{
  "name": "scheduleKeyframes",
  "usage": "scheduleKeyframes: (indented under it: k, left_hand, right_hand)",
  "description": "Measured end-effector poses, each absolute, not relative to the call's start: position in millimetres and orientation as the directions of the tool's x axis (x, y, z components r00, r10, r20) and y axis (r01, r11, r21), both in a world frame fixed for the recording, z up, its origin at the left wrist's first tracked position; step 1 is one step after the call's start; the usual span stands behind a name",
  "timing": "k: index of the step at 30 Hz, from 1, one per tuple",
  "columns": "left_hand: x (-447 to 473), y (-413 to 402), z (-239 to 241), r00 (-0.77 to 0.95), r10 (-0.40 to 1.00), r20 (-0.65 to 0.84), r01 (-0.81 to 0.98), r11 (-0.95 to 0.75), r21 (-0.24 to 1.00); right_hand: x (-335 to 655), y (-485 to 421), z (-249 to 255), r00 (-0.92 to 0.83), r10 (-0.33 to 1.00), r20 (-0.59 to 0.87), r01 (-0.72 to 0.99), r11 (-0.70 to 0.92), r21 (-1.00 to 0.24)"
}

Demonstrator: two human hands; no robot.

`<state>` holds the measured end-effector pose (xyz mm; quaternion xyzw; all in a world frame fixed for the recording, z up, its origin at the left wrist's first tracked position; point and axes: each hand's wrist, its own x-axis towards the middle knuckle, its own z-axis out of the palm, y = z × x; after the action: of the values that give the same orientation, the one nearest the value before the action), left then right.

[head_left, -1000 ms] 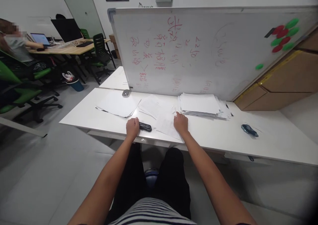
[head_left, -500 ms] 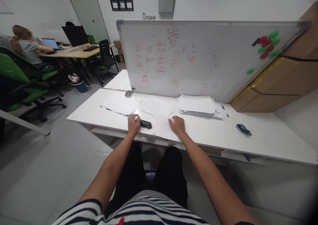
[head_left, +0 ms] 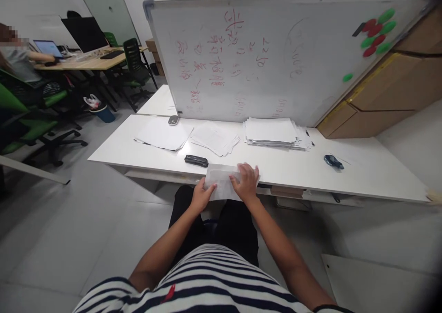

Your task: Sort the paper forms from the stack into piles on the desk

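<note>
Both my hands hold a sheet of white paper (head_left: 219, 182) at the near edge of the white table (head_left: 362, 175), partly hanging over the edge. My left hand (head_left: 202, 194) grips its left side from below. My right hand (head_left: 246, 180) is closed on its right side, fingers on top. A black stapler (head_left: 196, 160) lies on the table just left of the sheet, untouched. Behind it are a small pile of papers (head_left: 214, 138), a loose sheaf (head_left: 162, 135) to the left and a thick stack of paper (head_left: 272, 132) to the right.
A whiteboard (head_left: 262, 60) with red writing and coloured magnets stands along the table's far side. A dark blue tool (head_left: 333, 161) lies at the right. A grey mouse (head_left: 173, 120) sits by the board. A person works at a desk far left, among green chairs.
My left hand has let go of the stapler and moved right. Both hands have pulled a sheet back to the table's near edge and taken hold of it.
</note>
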<state>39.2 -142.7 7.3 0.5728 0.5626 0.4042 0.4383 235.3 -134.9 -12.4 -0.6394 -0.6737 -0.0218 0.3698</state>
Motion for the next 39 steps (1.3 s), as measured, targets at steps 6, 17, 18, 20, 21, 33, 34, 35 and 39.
scheduleKeyframes:
  k: [6,17,18,20,21,33,34,35,39]
  left_hand:
    - [25.1,-152.1,36.6,0.314,0.949,-0.028,0.314,-0.076,0.946]
    - [12.0,-151.8,27.3,0.317,0.945,-0.075,0.224,0.002,0.975]
    - [13.0,-152.0,21.4,0.314,0.946,-0.083,0.217,0.013,0.976]
    - [15.3,-151.6,10.9,0.297,0.948,-0.115,0.219,0.049,0.975]
    - [16.2,-150.6,7.0,0.282,0.95,-0.134,0.228,0.069,0.971]
    - [15.1,-104.1,13.0,0.082,0.992,-0.097,0.35,0.062,0.935]
    - [16.6,-102.9,9.8,0.065,0.992,-0.111,0.33,0.084,0.94]
    - [18.3,-102.4,5.8,0.051,0.989,-0.138,0.298,0.116,0.947]
    - [24.7,-105.3,-10.3,0.077,0.925,-0.372,0.073,0.367,0.927]
  right_hand:
    - [245.7,-198.1,-30.6,0.529,0.841,0.113,0.242,-0.022,-0.97]
    - [274.4,-229.9,-36.3,0.218,0.951,-0.22,-0.238,-0.167,-0.957]
    - [270.5,-230.0,-41.2,0.21,0.943,-0.259,-0.247,-0.206,-0.947]
    - [263.4,-229.9,-49.5,0.198,0.922,-0.334,-0.204,-0.295,-0.934]
    - [260.6,-229.8,-52.2,0.207,0.911,-0.357,-0.16,-0.329,-0.931]
    - [238.4,-225.3,-34.7,0.273,0.919,-0.285,-0.078,-0.274,-0.959]
    - [236.1,-225.2,-35.5,0.282,0.917,-0.282,-0.081,-0.27,-0.96]
    - [234.2,-225.3,-36.9,0.292,0.916,-0.277,-0.084,-0.264,-0.961]
    - [231.3,-227.4,-44.1,0.317,0.913,-0.257,-0.067,-0.248,-0.966]
